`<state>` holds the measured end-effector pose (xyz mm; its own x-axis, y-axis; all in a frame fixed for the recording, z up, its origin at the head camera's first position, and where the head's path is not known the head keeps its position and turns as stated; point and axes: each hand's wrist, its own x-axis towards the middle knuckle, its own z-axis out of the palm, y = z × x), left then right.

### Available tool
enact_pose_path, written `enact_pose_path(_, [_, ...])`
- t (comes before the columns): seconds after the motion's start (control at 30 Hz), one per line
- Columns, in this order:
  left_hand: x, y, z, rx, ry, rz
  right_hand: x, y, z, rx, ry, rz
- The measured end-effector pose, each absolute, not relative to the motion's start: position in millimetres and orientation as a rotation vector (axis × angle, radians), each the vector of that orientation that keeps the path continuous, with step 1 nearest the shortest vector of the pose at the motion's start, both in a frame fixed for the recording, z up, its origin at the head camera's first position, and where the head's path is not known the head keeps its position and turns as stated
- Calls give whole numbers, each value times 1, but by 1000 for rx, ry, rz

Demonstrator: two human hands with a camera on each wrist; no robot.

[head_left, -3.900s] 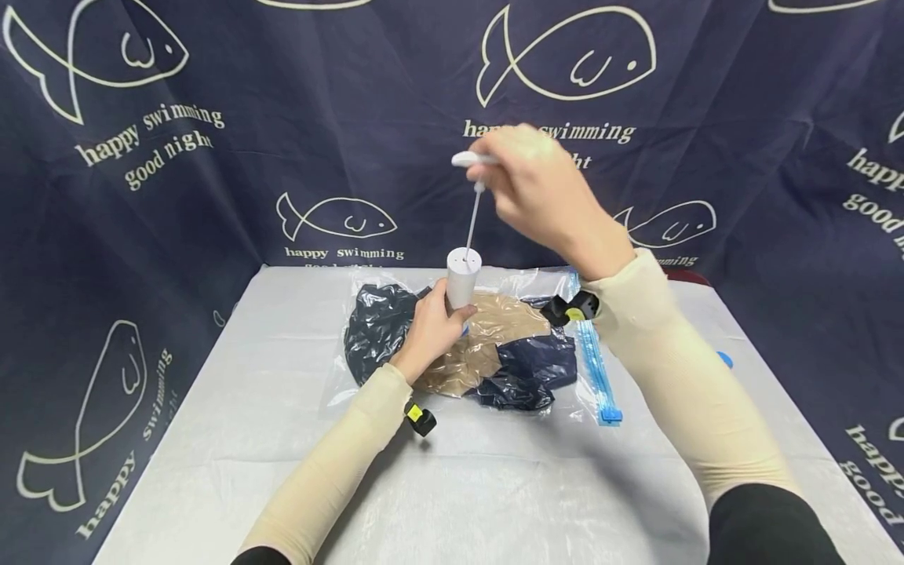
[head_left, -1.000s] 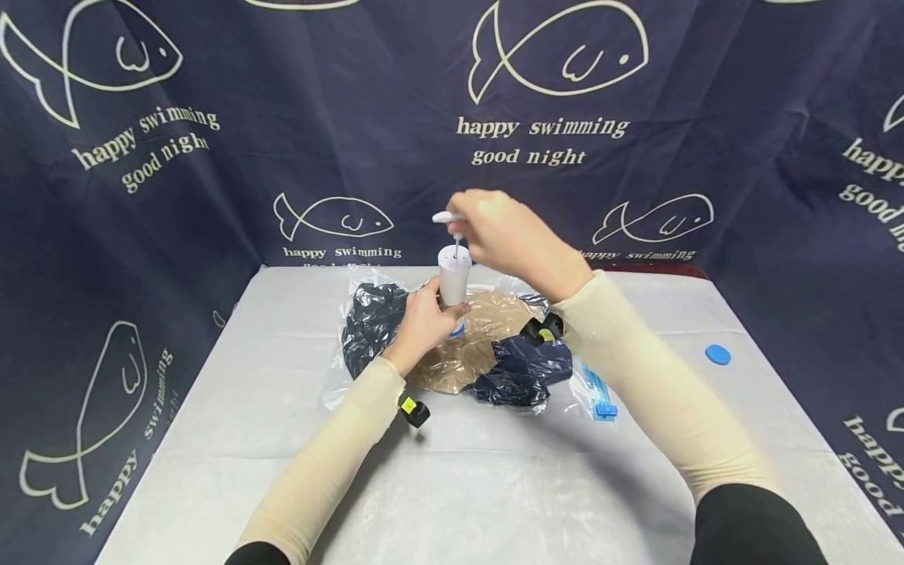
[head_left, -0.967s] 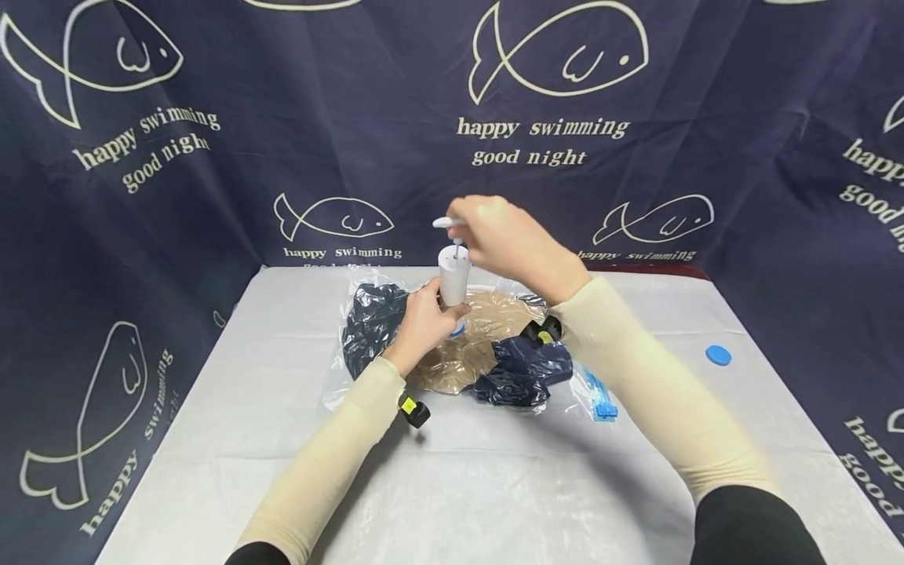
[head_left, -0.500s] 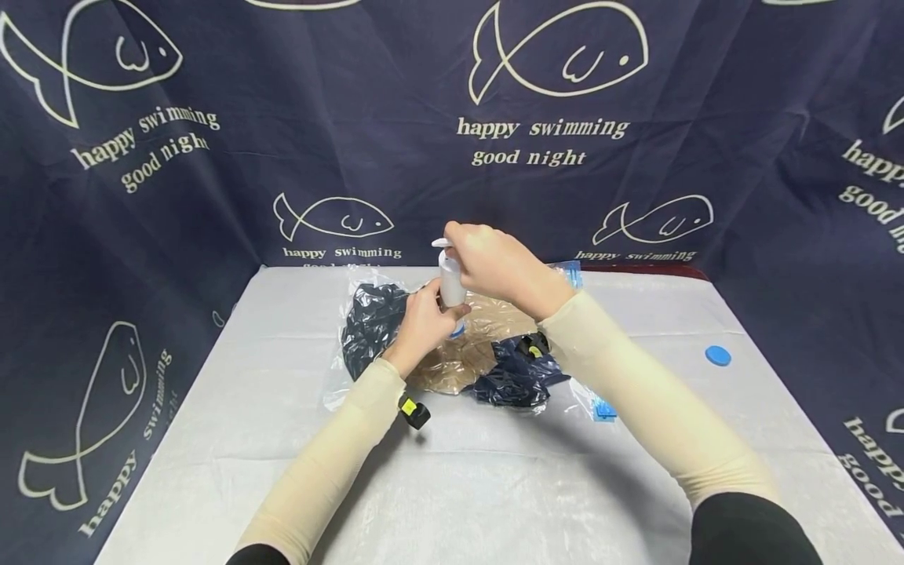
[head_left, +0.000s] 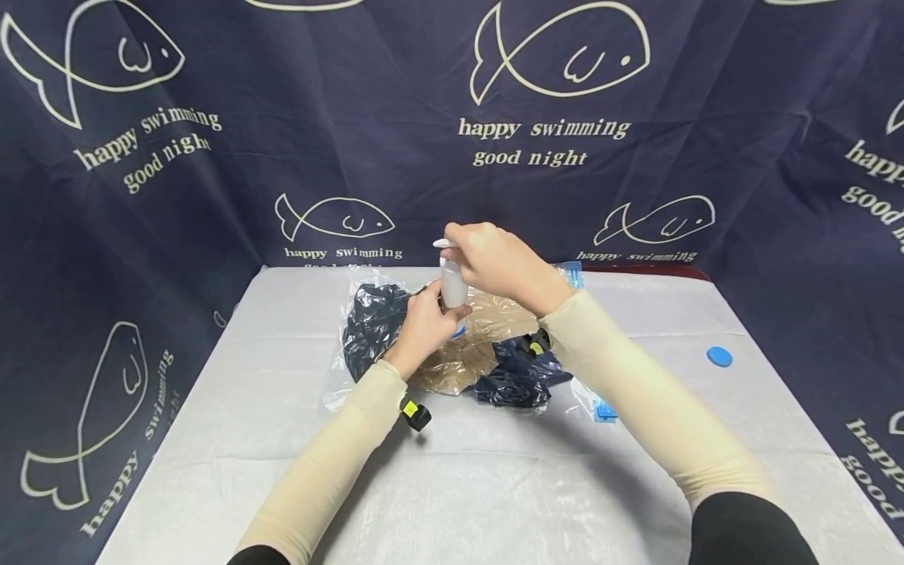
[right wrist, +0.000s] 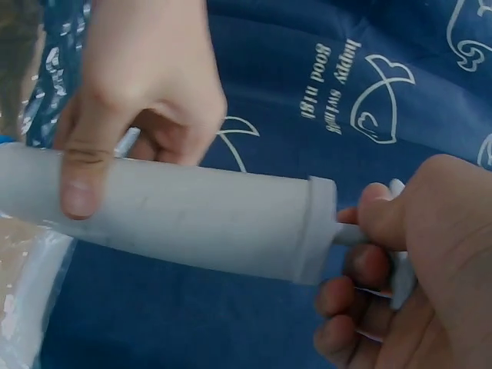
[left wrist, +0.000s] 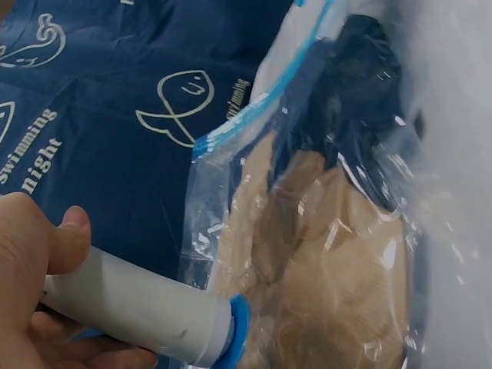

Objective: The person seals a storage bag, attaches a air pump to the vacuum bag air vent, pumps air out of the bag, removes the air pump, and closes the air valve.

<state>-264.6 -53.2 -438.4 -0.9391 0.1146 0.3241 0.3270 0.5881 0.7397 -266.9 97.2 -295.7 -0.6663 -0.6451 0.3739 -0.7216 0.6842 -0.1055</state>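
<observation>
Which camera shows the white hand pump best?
Right wrist: the white hand pump appears largest, barrel plus some handle. Left wrist shows some barrel and a blue rim; head shows it small, partly behind the right hand.

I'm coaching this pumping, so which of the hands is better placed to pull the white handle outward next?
The right hand, most likely: it grips the white handle, while the left hand is busy holding the white barrel above the clear bag.

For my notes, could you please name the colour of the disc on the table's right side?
The disc is blue, clearest in the head view.
</observation>
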Motion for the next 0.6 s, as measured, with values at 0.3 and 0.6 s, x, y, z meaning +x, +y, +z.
enact_pose_path(0.3, [-264,-55,-438,-398,-2598,-1221,-262,102,-267,1024,-2464,285])
enact_pose_path(0.6, [-263,-55,-440,-391,-2600,-1212,-251,110,-214,1040,-2189,382])
